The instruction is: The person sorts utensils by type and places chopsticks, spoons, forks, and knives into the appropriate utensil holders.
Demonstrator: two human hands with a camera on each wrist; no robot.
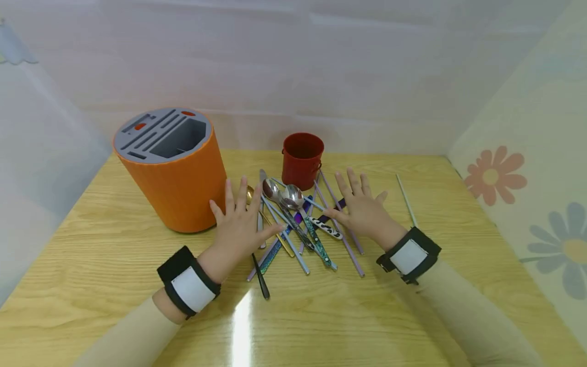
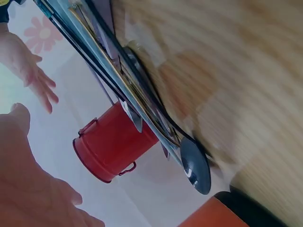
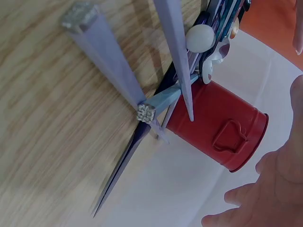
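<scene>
While nothing is gripped, the left hand [image 1: 239, 224] and right hand [image 1: 362, 206] are held flat (fingers spread) over the cutlery pile [image 1: 298, 224], heaped just before the red bucket [image 1: 302, 159].

We count one orange holder [image 1: 176, 176], one red bucket [image 1: 302, 159], two silver spoons [image 1: 282, 193], and two hands [image 1: 240, 224].

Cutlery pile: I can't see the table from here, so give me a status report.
Left hand and right hand open, flat over cutlery pile, gripping nothing. Orange holder beside left hand; red bucket behind pile.
</scene>
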